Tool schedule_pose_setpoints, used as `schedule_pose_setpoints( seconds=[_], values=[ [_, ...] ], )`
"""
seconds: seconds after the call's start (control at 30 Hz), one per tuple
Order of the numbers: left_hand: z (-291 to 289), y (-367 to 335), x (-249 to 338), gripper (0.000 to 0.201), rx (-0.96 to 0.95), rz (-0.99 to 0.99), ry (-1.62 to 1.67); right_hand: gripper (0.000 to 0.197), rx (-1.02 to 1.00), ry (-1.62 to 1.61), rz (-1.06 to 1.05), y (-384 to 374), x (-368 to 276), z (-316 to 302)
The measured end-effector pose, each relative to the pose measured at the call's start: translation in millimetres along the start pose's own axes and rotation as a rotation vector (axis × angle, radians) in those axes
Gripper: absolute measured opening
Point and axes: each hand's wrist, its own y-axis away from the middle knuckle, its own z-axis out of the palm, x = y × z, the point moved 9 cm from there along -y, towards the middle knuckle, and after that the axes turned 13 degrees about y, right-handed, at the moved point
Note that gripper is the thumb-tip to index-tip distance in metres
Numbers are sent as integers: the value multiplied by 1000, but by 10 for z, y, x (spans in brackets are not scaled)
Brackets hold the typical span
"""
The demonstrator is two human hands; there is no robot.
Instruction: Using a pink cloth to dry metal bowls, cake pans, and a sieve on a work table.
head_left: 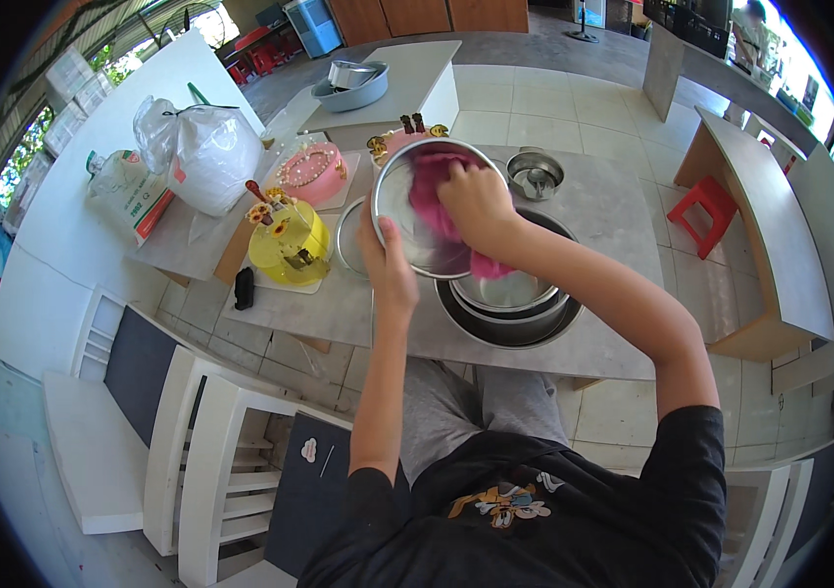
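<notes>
My left hand [392, 267] grips the rim of a round metal bowl [399, 211], tilted up above the table with its inside toward me. Pressed inside that bowl is my right hand [479, 208], closed on a pink cloth [429, 191]; part of the cloth hangs out below the wrist. Under my right forearm stands a stack of nested round metal pans [510, 331], partly covered by the arm and cloth. Beyond it sits a smaller metal pan [535, 178] with metal pieces inside. A round metal rim [346, 240] shows left of my left hand.
On the grey table [613, 274] stand a yellow decorated cake [290, 245] and a pink cake [311, 172]; another pink cake [390, 144] is partly behind the bowl. A black object [244, 289] lies near the left edge. Plastic bags [216, 162], a grey-blue basin [353, 93] and a red stool [703, 218] stand around.
</notes>
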Motion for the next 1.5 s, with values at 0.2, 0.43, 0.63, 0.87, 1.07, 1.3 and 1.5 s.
schedule_pose_setpoints(
  seconds=[0.2, 0.43, 0.63, 0.87, 1.07, 1.3, 1.5],
  values=[
    [52, -56, 266, 55, -43, 11, 35, 23, 769, -1167, -193, 108, 63, -636],
    [84, 42, 356, 50, -175, 76, 129, 17, -103, 161, -153, 159, -229, -25],
    [14, 26, 366, 52, -71, -31, -2, 29, 641, -797, -75, 119, -39, -497],
    [-147, 51, 242, 48, -100, 34, -45, 43, -334, -662, -361, 229, -487, 82],
    [-114, 68, 161, 47, -60, 20, 26, 33, 881, 459, 28, 372, -266, -394],
    [-75, 207, 131, 53, -20, 190, 26, 43, -135, -1683, -245, 181, -583, 35],
    [-45, 211, -18, 52, 164, 94, 177, 22, 644, -2560, 199, -131, 67, -7]
  ],
)
